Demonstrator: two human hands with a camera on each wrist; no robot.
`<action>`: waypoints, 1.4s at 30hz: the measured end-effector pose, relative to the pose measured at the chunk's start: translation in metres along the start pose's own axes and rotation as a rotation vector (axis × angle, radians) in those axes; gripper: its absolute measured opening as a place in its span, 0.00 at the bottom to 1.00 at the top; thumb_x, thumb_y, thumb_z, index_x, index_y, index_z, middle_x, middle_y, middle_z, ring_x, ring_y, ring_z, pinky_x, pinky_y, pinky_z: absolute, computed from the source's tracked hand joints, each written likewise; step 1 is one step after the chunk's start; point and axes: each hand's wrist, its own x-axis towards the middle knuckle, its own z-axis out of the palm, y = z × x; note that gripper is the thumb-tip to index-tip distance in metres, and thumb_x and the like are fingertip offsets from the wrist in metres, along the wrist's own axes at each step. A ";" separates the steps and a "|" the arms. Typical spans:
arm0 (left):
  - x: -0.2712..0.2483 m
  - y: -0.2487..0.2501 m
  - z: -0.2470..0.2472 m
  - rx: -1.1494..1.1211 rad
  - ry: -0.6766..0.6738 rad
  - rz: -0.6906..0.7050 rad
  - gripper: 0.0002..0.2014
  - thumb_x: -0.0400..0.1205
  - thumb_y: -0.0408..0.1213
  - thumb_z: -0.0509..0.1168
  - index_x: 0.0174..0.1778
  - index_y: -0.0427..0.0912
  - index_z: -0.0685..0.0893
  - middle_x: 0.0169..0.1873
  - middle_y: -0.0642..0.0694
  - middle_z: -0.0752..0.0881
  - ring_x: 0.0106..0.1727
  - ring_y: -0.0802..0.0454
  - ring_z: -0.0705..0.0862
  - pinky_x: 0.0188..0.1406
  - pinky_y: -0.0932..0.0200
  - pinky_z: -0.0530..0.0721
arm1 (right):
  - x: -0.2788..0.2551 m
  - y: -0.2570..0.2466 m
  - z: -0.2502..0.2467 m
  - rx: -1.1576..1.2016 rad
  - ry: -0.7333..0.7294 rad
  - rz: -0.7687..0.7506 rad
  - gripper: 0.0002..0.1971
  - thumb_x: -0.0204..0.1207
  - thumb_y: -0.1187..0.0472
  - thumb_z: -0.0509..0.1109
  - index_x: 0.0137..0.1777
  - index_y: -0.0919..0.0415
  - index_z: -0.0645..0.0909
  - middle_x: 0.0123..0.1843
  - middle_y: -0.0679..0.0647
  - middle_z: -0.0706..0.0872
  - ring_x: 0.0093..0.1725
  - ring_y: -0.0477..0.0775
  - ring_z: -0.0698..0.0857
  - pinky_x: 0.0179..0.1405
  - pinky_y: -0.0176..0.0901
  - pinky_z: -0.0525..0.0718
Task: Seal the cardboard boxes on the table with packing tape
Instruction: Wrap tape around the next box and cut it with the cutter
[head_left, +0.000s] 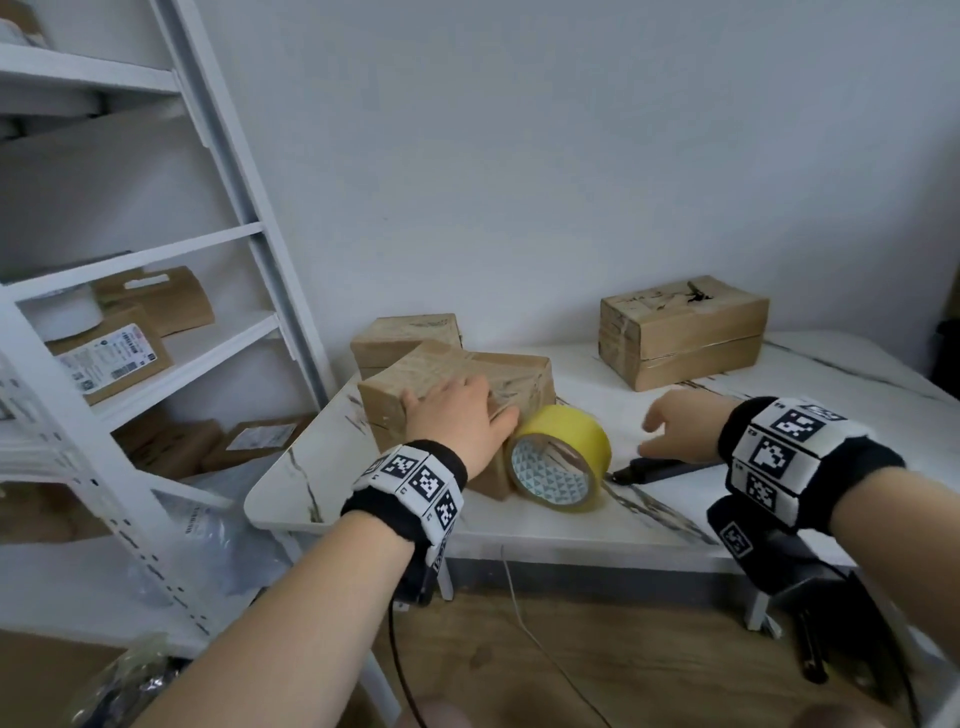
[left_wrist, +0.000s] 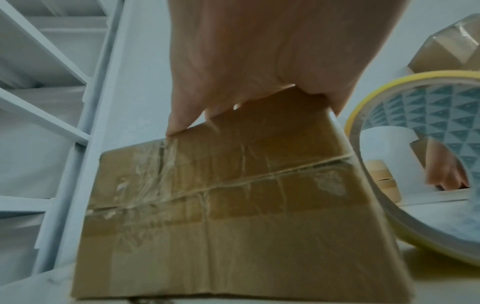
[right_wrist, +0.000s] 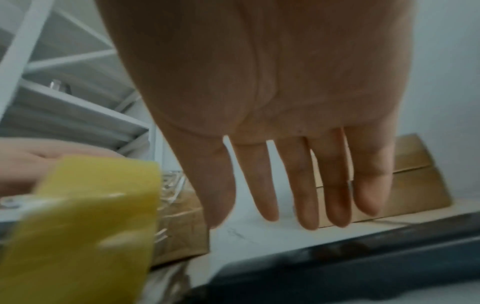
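Tape roll (head_left: 560, 457) stands on edge at centre frame in the head view, leaning against the near box (head_left: 457, 395) on the white table (head_left: 571, 525). I judge it light and rigid around its core, apt to roll if nudged; the best hold is across its yellow width, or with fingers hooked through the core. The box looks like stiff, light cardboard, already wrinkled with clear tape along its seam, so its slick top may let a palm slide; pressing down near an edge should steady it.

Left hand (head_left: 460, 415) lies on top of that box at left of centre, fingers spread nearly straight and pressing the taped surface, gripping nothing. Right hand (head_left: 675, 426) hovers at right of centre above the table, fingers (right_wrist: 306, 195) extended and slightly apart, empty, just over a black cutter (head_left: 652, 470) lying beside the roll. Whether a fingertip touches the cutter I cannot tell.

2 more boxes sit behind: 1 (head_left: 405, 338) just behind the near box, 1 (head_left: 683, 332) at the far right.
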 end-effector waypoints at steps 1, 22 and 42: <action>0.000 0.003 0.000 -0.009 -0.013 0.022 0.23 0.82 0.60 0.50 0.62 0.49 0.76 0.58 0.50 0.83 0.59 0.46 0.80 0.71 0.33 0.64 | 0.000 0.006 0.000 -0.039 -0.025 0.031 0.24 0.80 0.49 0.64 0.69 0.65 0.78 0.68 0.58 0.81 0.67 0.57 0.80 0.66 0.45 0.78; 0.050 0.017 0.008 -0.070 -0.193 0.228 0.25 0.87 0.50 0.51 0.81 0.55 0.60 0.82 0.43 0.57 0.82 0.39 0.54 0.81 0.43 0.51 | -0.006 0.051 0.002 0.387 0.144 0.287 0.10 0.81 0.61 0.57 0.49 0.68 0.75 0.29 0.56 0.77 0.25 0.52 0.77 0.25 0.39 0.76; 0.062 -0.014 0.001 -0.370 -0.114 -0.007 0.26 0.74 0.57 0.70 0.60 0.43 0.83 0.53 0.46 0.86 0.57 0.47 0.83 0.57 0.51 0.82 | 0.071 -0.077 -0.034 0.316 0.284 -0.187 0.18 0.68 0.50 0.77 0.49 0.64 0.83 0.40 0.54 0.82 0.41 0.53 0.81 0.36 0.40 0.78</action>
